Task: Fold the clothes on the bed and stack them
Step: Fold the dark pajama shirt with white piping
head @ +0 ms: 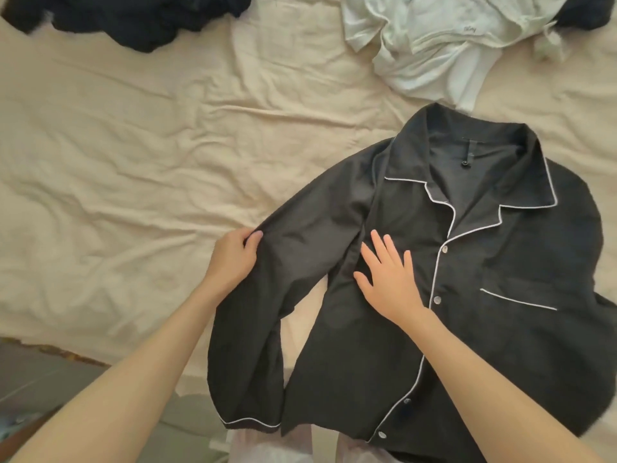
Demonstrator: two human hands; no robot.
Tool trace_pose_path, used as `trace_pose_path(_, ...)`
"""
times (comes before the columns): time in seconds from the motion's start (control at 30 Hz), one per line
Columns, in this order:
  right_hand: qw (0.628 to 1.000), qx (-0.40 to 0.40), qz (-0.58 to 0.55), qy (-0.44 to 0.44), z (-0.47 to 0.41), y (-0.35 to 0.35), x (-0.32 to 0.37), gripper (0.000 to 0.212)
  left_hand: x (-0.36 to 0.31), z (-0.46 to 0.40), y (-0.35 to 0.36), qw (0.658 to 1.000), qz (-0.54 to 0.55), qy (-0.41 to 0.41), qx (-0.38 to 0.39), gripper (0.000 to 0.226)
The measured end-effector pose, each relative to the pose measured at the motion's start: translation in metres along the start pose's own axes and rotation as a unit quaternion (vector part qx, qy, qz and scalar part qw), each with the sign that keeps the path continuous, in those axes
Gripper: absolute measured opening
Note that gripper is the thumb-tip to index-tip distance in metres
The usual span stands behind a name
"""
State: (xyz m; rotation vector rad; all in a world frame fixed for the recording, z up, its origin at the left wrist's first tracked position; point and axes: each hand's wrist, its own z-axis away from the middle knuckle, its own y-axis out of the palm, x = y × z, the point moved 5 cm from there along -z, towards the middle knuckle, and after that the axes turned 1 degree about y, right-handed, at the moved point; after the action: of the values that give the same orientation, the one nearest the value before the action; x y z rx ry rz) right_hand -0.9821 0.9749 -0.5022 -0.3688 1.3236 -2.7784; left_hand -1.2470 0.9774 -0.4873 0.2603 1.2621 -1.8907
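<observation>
Cream bed sheet [133, 145] spread wide. Upon it, black pajama shirt [484, 279] lying face up, buttoned. Beyond its collar, crumpled white garment [434, 45]. Left hand [233, 259] pinching its sleeve; right hand [387, 279] flat, fingers straight, on its front.

Dark garment [133, 18] cut by top edge; shirt [484, 279] hem cut below.

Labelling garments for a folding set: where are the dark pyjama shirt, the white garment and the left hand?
dark pyjama shirt [521, 255], head view, chest panel.
white garment [434, 45], head view, crumpled middle.
left hand [233, 259], head view, its back.
</observation>
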Motion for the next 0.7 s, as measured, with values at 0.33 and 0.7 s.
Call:
trace_pose_path(0.33,0.989,-0.090,-0.112,0.025,-0.007,-0.028,0.012,0.041,-0.030,-0.075,-0.080,0.987,-0.053,0.025,-0.148,0.026)
trace_pose_path(0.7,0.969,-0.171,-0.178,0.009,-0.028,-0.058,0.019,0.046,-0.009,-0.038,-0.029,0.965,-0.246,0.056,-0.072,0.029)
